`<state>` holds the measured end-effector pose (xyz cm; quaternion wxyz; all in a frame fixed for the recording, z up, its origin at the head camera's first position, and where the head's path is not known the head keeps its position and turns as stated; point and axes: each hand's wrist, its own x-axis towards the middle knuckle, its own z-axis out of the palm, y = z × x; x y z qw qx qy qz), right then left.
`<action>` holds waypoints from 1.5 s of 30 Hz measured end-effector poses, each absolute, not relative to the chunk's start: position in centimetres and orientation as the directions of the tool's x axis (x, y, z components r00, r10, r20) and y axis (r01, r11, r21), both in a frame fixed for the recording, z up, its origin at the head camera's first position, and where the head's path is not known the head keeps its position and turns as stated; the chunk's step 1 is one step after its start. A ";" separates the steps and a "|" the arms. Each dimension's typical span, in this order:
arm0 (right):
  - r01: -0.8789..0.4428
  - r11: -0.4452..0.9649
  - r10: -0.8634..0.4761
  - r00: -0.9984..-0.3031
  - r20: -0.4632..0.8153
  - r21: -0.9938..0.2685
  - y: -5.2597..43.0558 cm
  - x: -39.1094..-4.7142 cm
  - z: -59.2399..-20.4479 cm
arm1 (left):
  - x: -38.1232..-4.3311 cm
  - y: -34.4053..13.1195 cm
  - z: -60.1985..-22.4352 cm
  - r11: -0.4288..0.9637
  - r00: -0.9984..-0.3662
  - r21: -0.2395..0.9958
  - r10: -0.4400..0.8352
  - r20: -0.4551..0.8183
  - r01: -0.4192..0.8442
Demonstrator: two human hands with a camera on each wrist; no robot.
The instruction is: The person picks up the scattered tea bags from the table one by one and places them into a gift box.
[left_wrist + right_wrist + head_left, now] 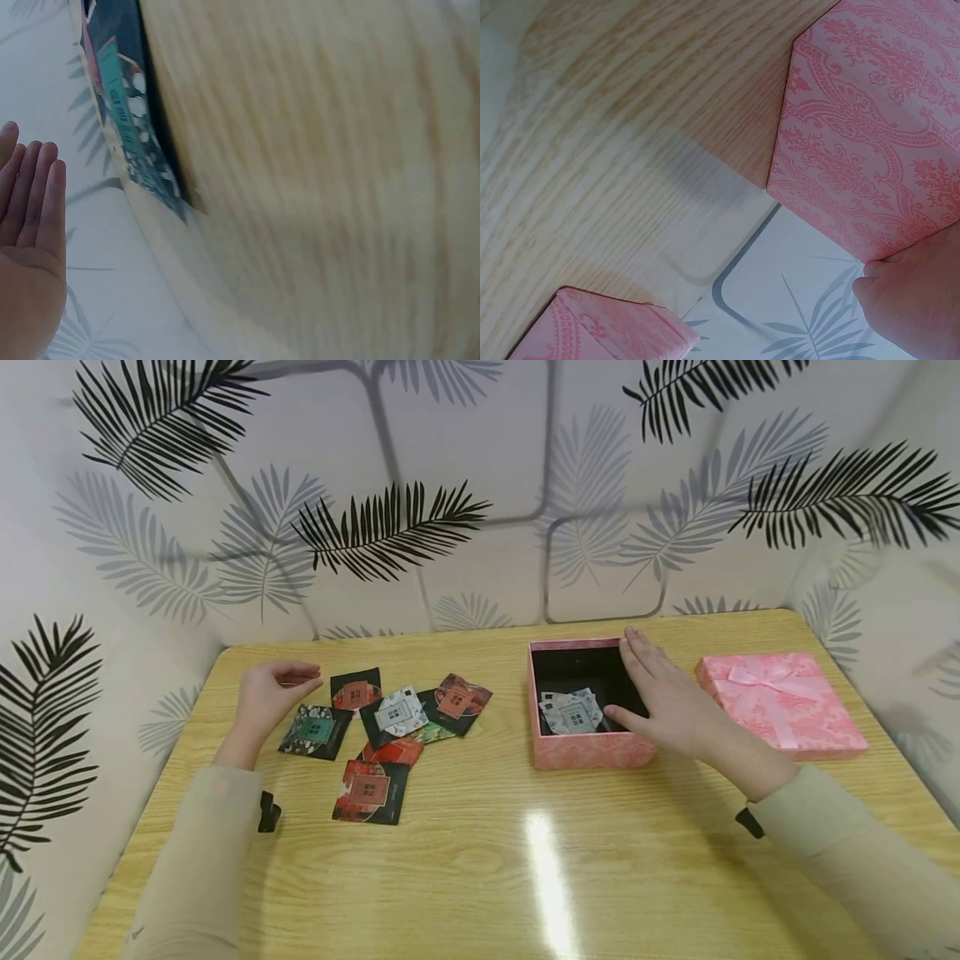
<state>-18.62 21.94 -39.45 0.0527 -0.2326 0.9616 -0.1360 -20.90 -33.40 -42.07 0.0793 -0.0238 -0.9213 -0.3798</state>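
Observation:
At the left, my left hand [276,693] hovers by several flat sachets, nearest the green-labelled sachet [315,730]; its fingers are extended and nothing shows in its grasp. In the left wrist view, the fingers look straight. Beside that sachet lie a red-labelled black sachet [356,692], a white-labelled sachet [400,713] and a red sachet [369,791]. My right hand [667,706] rests across the right rim of an open pink box [592,752], fingers straight toward the far corner, thumb over the inside. White sachets [576,713] lie within its black interior.
A pink lid with a bow [783,702] lies to the right of the box on the wooden table [465,877]. A leaf-patterned wall [480,585] stands along the table's back edge. Another red-labelled sachet [456,702] lies at the right of the pile.

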 end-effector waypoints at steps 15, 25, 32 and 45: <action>-0.427 0.858 -0.455 -0.890 -0.039 -0.285 21.9 -18.5 -39.4 | -20.3 -34.8 -44.0 0.715 -0.997 0.695 0.042 0.069 0.079; -0.426 0.862 -0.454 -0.890 -0.046 -0.276 21.8 -18.6 -39.4 | -19.8 -35.9 -44.0 0.735 -0.989 0.674 0.143 -0.047 0.075; -0.421 0.863 -0.450 -0.892 -0.047 -0.280 21.8 -18.5 -39.4 | -19.9 -36.3 -44.2 0.781 -0.978 0.612 0.200 -0.059 0.123; -0.420 0.864 -0.449 -0.892 -0.048 -0.279 21.9 -18.5 -39.5 | -19.9 -36.0 -44.7 0.833 -0.967 0.513 0.253 -0.015 0.209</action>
